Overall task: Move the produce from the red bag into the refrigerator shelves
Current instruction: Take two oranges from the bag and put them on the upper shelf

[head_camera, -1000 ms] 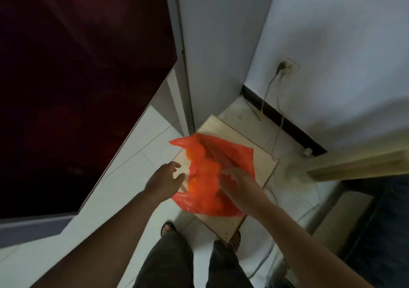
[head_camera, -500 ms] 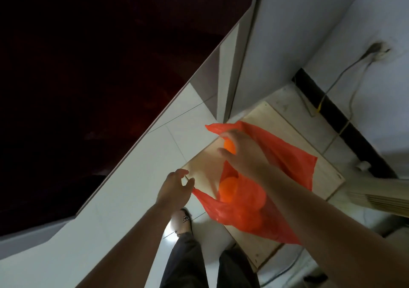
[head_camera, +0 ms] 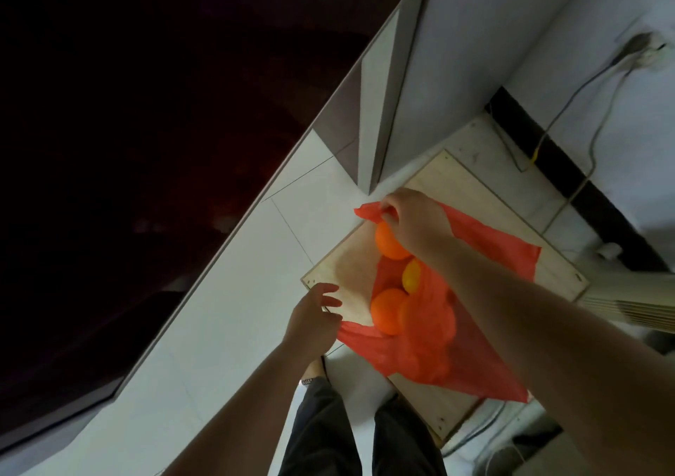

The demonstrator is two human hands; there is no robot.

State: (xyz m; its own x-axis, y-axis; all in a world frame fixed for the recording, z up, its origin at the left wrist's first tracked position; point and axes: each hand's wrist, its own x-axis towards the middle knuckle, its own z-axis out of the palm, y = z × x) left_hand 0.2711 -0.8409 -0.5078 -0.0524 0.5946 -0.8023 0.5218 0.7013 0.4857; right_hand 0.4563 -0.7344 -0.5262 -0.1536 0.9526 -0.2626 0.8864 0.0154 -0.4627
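The red plastic bag (head_camera: 431,344) lies on a low wooden board (head_camera: 453,179) on the floor, its mouth pulled wide. Inside it show two oranges, one at the top (head_camera: 389,243) and one lower (head_camera: 387,311), with a yellow fruit (head_camera: 411,278) between them. My right hand (head_camera: 412,219) pinches the bag's far rim and lies over the upper orange. My left hand (head_camera: 314,320) pinches the near rim at the bag's left corner. The refrigerator's dark red door (head_camera: 146,146) fills the left; its shelves are out of sight.
A grey-white cabinet side (head_camera: 456,55) rises behind the board. Cables run from a wall socket (head_camera: 646,48) down to the floor at the right. A ribbed white appliance (head_camera: 632,303) sits at the right. My legs and a sandalled foot (head_camera: 314,373) stand on the white tiles.
My right hand has moved from inside the bag to its far rim and pulled it open. The fruit is now exposed. The left hand now pinches the near rim.
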